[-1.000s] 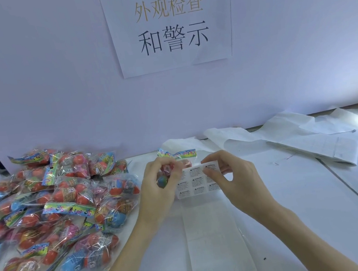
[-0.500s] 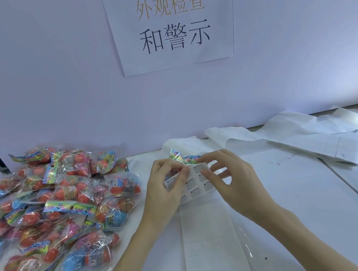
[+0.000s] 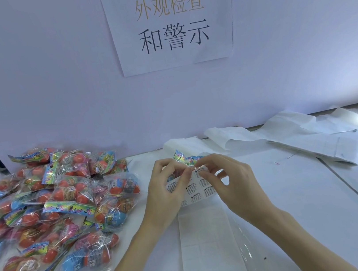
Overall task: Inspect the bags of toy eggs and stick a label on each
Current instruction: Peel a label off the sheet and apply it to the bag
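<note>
My left hand [image 3: 167, 192] holds a sheet of white warning labels [image 3: 193, 191] above the white table, together with a bag of toy eggs [image 3: 182, 158] that is mostly hidden behind both hands; only its colourful header shows. My right hand [image 3: 229, 181] pinches at the top edge of the label sheet with thumb and forefinger. A heap of several clear bags with red and blue toy eggs [image 3: 66, 198] lies to the left.
A strip of bare label backing [image 3: 208, 247] trails from the sheet toward me across the table [image 3: 299, 198]. Crumpled white backing paper [image 3: 301, 135] lies at the back right. A printed sign [image 3: 171, 20] hangs on the wall behind.
The label sheet has tilted, its left side dropping. My right hand's fingers have moved up to the sheet's top edge, closer to my left thumb.
</note>
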`<state>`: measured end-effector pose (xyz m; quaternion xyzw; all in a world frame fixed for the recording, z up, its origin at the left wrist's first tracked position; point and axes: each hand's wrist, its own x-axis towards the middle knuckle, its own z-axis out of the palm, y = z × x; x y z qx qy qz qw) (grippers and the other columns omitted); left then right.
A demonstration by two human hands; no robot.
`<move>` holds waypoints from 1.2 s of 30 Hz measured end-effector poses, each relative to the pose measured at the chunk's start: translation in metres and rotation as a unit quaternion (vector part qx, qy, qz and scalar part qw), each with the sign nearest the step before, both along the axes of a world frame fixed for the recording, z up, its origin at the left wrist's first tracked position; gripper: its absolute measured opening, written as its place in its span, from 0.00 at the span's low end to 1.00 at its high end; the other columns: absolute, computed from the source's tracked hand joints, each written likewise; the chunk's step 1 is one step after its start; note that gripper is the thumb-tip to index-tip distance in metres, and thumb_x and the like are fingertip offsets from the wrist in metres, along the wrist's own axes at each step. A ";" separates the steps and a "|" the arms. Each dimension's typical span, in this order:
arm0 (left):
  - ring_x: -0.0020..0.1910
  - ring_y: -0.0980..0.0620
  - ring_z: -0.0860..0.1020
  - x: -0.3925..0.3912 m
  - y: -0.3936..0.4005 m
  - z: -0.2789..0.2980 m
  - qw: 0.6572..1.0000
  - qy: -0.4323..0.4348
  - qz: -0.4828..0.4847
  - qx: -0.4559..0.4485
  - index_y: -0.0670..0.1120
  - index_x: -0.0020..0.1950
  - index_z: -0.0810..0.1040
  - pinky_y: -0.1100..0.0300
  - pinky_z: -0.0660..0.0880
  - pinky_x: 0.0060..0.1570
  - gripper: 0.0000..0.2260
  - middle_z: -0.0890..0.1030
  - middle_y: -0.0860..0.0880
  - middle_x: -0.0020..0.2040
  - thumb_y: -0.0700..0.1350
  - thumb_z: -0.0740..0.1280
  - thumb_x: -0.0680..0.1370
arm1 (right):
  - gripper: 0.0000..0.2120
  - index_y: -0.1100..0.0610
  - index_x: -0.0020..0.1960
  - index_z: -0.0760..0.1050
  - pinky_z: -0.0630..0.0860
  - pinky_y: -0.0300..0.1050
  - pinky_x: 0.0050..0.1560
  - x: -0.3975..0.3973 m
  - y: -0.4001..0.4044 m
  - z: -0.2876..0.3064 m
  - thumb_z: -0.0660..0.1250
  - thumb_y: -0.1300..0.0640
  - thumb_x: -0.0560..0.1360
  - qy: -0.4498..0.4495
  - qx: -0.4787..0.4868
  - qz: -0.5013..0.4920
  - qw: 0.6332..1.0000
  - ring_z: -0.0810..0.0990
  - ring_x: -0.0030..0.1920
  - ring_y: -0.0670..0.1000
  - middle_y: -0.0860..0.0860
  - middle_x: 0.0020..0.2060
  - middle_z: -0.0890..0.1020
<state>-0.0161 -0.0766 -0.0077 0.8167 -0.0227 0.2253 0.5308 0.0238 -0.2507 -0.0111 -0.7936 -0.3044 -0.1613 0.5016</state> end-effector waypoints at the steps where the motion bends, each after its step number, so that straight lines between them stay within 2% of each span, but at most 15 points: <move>1: 0.53 0.57 0.78 0.000 -0.001 0.000 1.000 0.001 0.000 0.000 0.50 0.46 0.83 0.72 0.70 0.56 0.06 0.75 0.46 0.54 0.42 0.71 0.82 | 0.09 0.48 0.54 0.81 0.74 0.30 0.46 0.000 0.000 0.000 0.70 0.61 0.81 0.000 -0.002 0.003 1.000 0.82 0.47 0.45 0.42 0.46 0.83; 7: 0.55 0.57 0.78 -0.001 -0.001 0.000 1.000 0.017 -0.005 -0.019 0.52 0.45 0.82 0.71 0.70 0.55 0.07 0.75 0.49 0.55 0.43 0.70 0.82 | 0.10 0.45 0.53 0.74 0.76 0.33 0.44 -0.003 0.000 0.003 0.68 0.60 0.82 0.018 0.005 0.026 0.999 0.82 0.46 0.47 0.41 0.43 0.82; 11: 0.55 0.57 0.78 -0.002 -0.002 0.000 0.999 0.025 -0.008 -0.022 0.52 0.46 0.83 0.71 0.70 0.55 0.06 0.75 0.50 0.55 0.44 0.69 0.83 | 0.09 0.47 0.54 0.78 0.74 0.31 0.44 -0.004 0.001 0.004 0.69 0.62 0.82 -0.002 -0.005 0.014 1.000 0.81 0.46 0.47 0.41 0.44 0.82; 15: 0.54 0.57 0.77 -0.002 -0.002 0.001 0.999 0.031 -0.008 -0.020 0.49 0.47 0.83 0.70 0.70 0.55 0.06 0.75 0.49 0.55 0.43 0.69 0.83 | 0.11 0.47 0.52 0.73 0.75 0.33 0.44 -0.003 0.000 0.003 0.68 0.62 0.82 0.014 -0.007 0.026 1.000 0.81 0.46 0.47 0.41 0.44 0.81; 18: 0.55 0.57 0.78 -0.002 -0.002 0.001 0.999 0.028 -0.006 -0.020 0.50 0.47 0.83 0.70 0.70 0.56 0.06 0.75 0.49 0.55 0.44 0.69 0.83 | 0.10 0.45 0.57 0.77 0.76 0.34 0.45 -0.004 0.001 0.004 0.68 0.60 0.82 0.012 -0.009 0.019 1.000 0.81 0.46 0.47 0.41 0.44 0.82; 23: 0.52 0.59 0.77 0.000 0.000 0.000 0.999 0.026 -0.002 -0.026 0.49 0.46 0.83 0.71 0.69 0.54 0.07 0.76 0.47 0.54 0.42 0.69 0.83 | 0.07 0.52 0.51 0.79 0.76 0.34 0.47 -0.005 0.000 0.006 0.67 0.63 0.83 -0.022 -0.018 0.022 0.999 0.81 0.48 0.47 0.44 0.47 0.81; 25: 0.49 0.60 0.76 0.003 0.003 -0.001 0.998 0.029 0.014 -0.045 0.49 0.45 0.82 0.71 0.69 0.52 0.07 0.77 0.46 0.54 0.42 0.69 0.83 | 0.09 0.51 0.51 0.80 0.76 0.34 0.50 -0.006 0.001 0.011 0.68 0.65 0.82 -0.007 0.032 0.019 0.999 0.82 0.52 0.47 0.44 0.50 0.81; 27: 0.49 0.59 0.77 0.003 0.006 -0.003 0.996 0.023 0.040 -0.076 0.50 0.46 0.81 0.66 0.70 0.53 0.08 0.78 0.47 0.54 0.44 0.66 0.84 | 0.11 0.50 0.51 0.79 0.78 0.36 0.51 -0.006 0.000 0.018 0.68 0.66 0.81 0.040 0.128 -0.010 0.991 0.83 0.55 0.48 0.43 0.50 0.83; 29: 0.53 0.56 0.80 0.003 0.009 -0.002 0.991 -0.013 0.055 -0.117 0.50 0.50 0.82 0.64 0.74 0.53 0.13 0.80 0.48 0.55 0.49 0.60 0.88 | 0.10 0.51 0.51 0.78 0.81 0.39 0.49 -0.003 -0.005 0.024 0.67 0.67 0.81 0.083 0.199 -0.036 0.976 0.84 0.54 0.48 0.42 0.49 0.84; 31: 0.53 0.55 0.82 0.004 0.013 0.002 0.983 -0.042 0.064 -0.169 0.50 0.55 0.82 0.66 0.77 0.46 0.17 0.78 0.47 0.58 0.54 0.55 0.88 | 0.09 0.53 0.52 0.79 0.82 0.42 0.47 0.000 -0.011 0.026 0.67 0.66 0.81 0.126 0.237 -0.050 0.962 0.84 0.50 0.48 0.45 0.47 0.85; 32: 0.53 0.52 0.83 0.004 0.015 0.004 0.978 -0.047 0.065 -0.192 0.51 0.56 0.82 0.63 0.79 0.43 0.15 0.77 0.45 0.59 0.55 0.57 0.87 | 0.08 0.53 0.52 0.80 0.81 0.41 0.45 0.001 -0.012 0.027 0.67 0.66 0.81 0.148 0.250 -0.049 0.956 0.85 0.48 0.48 0.47 0.45 0.85; 34: 0.52 0.45 0.83 0.006 0.021 0.005 0.975 -0.049 0.049 -0.210 0.53 0.56 0.82 0.58 0.81 0.41 0.08 0.78 0.43 0.60 0.49 0.62 0.85 | 0.07 0.53 0.53 0.81 0.80 0.38 0.43 0.001 -0.012 0.027 0.68 0.64 0.81 0.185 0.262 -0.036 0.946 0.85 0.44 0.48 0.49 0.42 0.86; 36: 0.53 0.41 0.83 0.007 0.023 0.003 0.978 -0.037 0.024 -0.203 0.51 0.58 0.81 0.55 0.82 0.41 0.08 0.80 0.45 0.59 0.41 0.66 0.83 | 0.09 0.51 0.53 0.81 0.79 0.38 0.42 0.000 -0.010 0.025 0.68 0.64 0.81 0.203 0.254 -0.017 0.946 0.84 0.41 0.48 0.50 0.39 0.85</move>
